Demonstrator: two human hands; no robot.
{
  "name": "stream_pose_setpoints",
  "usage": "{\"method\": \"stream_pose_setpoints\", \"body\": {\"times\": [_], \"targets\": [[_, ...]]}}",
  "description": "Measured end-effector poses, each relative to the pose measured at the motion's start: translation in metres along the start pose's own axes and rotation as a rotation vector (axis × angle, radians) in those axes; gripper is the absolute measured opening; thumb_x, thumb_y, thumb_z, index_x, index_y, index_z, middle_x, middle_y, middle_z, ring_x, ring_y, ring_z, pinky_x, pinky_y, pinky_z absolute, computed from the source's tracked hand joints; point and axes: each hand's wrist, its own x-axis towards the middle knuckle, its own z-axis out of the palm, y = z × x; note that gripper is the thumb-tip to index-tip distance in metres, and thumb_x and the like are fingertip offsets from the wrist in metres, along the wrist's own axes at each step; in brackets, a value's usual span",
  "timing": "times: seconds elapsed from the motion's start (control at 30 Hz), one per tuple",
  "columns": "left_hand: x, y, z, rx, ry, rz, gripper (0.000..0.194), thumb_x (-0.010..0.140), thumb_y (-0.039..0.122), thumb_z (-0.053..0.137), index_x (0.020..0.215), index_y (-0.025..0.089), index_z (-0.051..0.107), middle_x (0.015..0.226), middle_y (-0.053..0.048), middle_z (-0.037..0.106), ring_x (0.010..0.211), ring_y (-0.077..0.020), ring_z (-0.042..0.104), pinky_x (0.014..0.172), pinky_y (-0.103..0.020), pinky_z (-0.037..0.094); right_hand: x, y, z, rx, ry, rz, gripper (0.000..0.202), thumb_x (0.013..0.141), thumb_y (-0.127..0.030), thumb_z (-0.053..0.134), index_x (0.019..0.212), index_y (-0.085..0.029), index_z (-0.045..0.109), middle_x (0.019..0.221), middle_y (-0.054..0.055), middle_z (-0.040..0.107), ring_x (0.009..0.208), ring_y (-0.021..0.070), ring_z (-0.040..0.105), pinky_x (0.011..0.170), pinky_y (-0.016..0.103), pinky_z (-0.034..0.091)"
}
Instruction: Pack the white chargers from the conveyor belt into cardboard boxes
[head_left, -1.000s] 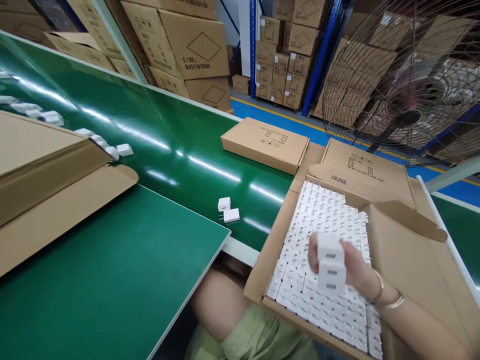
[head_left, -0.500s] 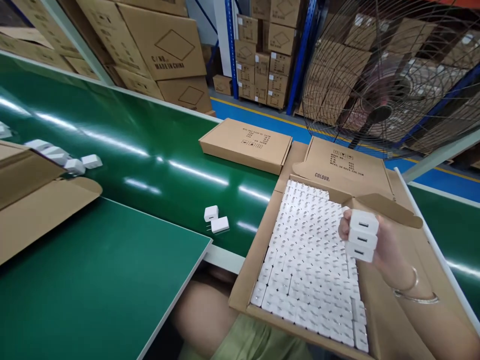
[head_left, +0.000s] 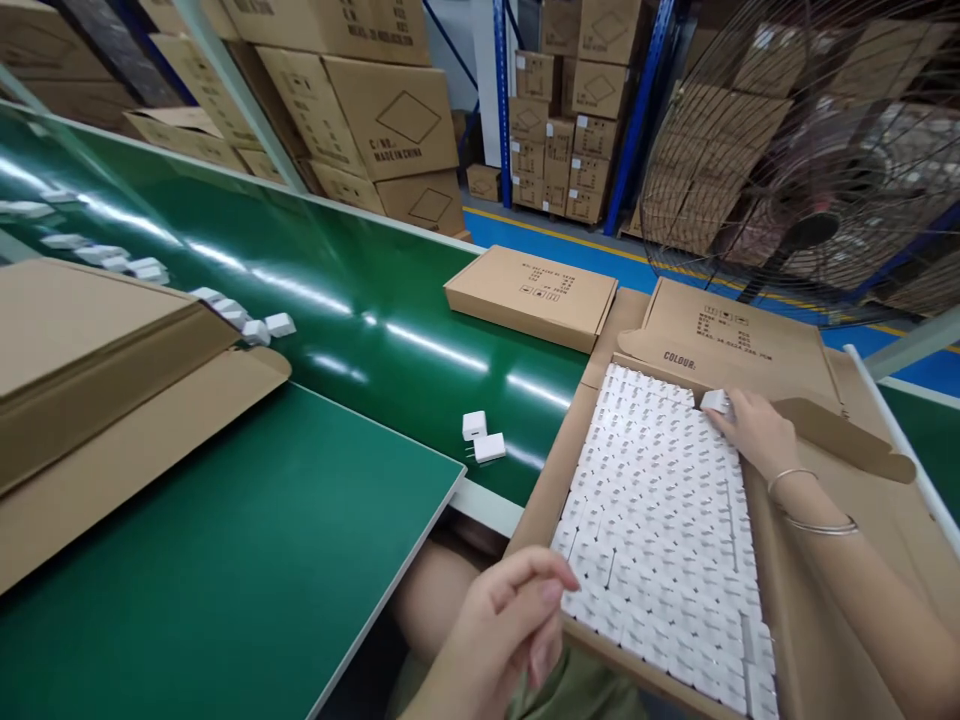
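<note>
My right hand [head_left: 757, 435] has its fingers closed on white USB wall chargers [head_left: 716, 402] at the far right corner of the packed rows. How many it holds is partly hidden by the fingers. Those rows of white chargers [head_left: 660, 500], prongs facing up, fill most of an open cardboard box [head_left: 540, 510]. Near the box's front left corner hovers my left hand [head_left: 517, 620], its fingers loosely bent and apart, holding nothing. Two loose chargers [head_left: 490, 447] lie on the green conveyor belt [head_left: 405, 400] to the left of the box.
A closed flat carton [head_left: 532, 295] lies on the belt's far side. At left, another cardboard box [head_left: 112, 370] stands on a green board [head_left: 225, 540], with several chargers [head_left: 255, 330] behind it. A large fan [head_left: 810, 190] and stacked cartons [head_left: 397, 120] stand beyond the belt.
My right hand has moved from above the box to its far right corner, lowering the chargers to the rows. My left hand has come into view. The view has turned leftward.
</note>
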Motion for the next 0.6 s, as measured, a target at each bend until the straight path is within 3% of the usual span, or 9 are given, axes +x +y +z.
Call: {"method": "stream_pose_setpoints", "body": {"times": [0.13,0.4,0.5,0.6], "targets": [[0.022,0.002,0.005,-0.15,-0.005,-0.066,0.022,0.073,0.033,0.068,0.073,0.013,0.06,0.04,0.008,0.036,0.04,-0.0027,0.027,0.046,-0.018,0.023,0.011,0.005,0.007,0.07,-0.102,0.007,0.048,0.09,-0.058,0.037,0.114,-0.019,0.048,0.111,0.015,0.054,0.103,0.0288,0.048,0.064,0.034,0.035],[0.02,0.001,0.007,-0.199,0.049,-0.061,0.02,0.074,0.033,0.065,0.076,0.013,0.06,0.041,0.008,0.033,0.041,-0.0041,0.023,0.046,-0.02,0.021,0.032,0.004,0.016,0.129,-0.154,0.003,0.056,0.093,-0.058,0.024,0.13,-0.02,0.04,0.112,0.018,0.044,0.109,0.033,0.039,0.083,0.043,0.037],[0.023,0.0,0.002,-0.076,0.088,-0.045,0.022,0.076,0.036,0.06,0.078,0.014,0.059,0.044,0.007,0.035,0.044,-0.0056,0.026,0.049,-0.021,0.025,0.035,0.003,0.019,0.129,-0.154,0.019,0.058,0.093,-0.055,0.02,0.134,-0.018,0.037,0.112,0.019,0.043,0.106,0.0345,0.04,0.087,0.046,0.036],[0.034,-0.004,-0.009,0.283,0.114,0.054,0.024,0.079,0.039,0.052,0.083,0.016,0.058,0.054,0.004,0.044,0.051,-0.009,0.036,0.054,-0.023,0.03,0.036,-0.001,0.022,0.111,-0.159,0.003,0.058,0.092,-0.053,0.023,0.133,-0.016,0.04,0.115,0.02,0.043,0.109,0.0365,0.039,0.092,0.05,0.034]]}}
